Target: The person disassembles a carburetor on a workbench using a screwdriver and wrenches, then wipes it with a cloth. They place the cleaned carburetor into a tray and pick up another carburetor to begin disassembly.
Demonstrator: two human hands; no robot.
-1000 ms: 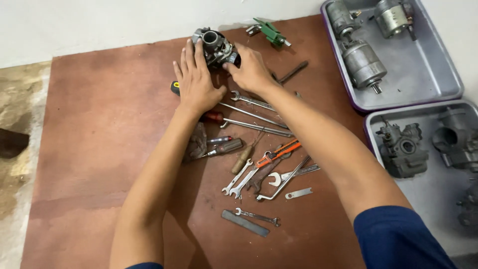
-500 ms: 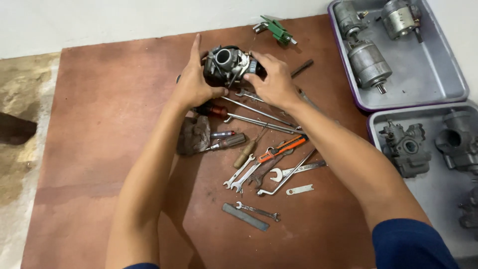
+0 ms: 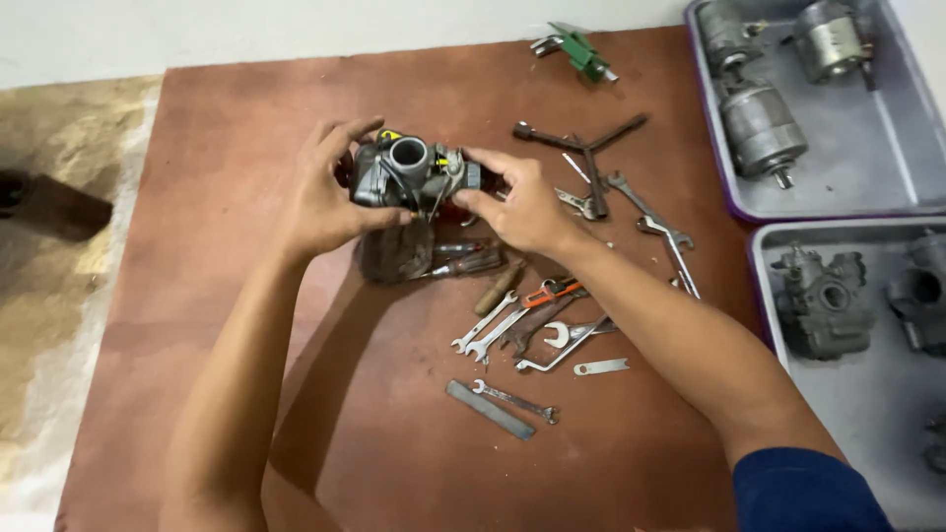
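Observation:
A grey metal carburettor (image 3: pixel 409 172) with a round open bore is held up above the brown board (image 3: pixel 217 148). My left hand (image 3: pixel 325 192) grips its left side, thumb under the body. My right hand (image 3: pixel 522 202) holds its right side with the fingertips on the small fittings there. Below the part lie a dark rag (image 3: pixel 394 254) and a screwdriver (image 3: pixel 463 264), partly hidden by my hands.
Several spanners (image 3: pixel 512 330) and a flat file (image 3: pixel 490 409) lie in front of my right arm. A cross wrench (image 3: pixel 586 148) and a green tool (image 3: pixel 576 47) lie further back. Two grey trays at the right hold motors (image 3: pixel 759 123) and carburettor bodies (image 3: pixel 823 300).
Both hands have lifted the carburettor off the far part of the board, brought it nearer to me and turned it so that its bore faces up.

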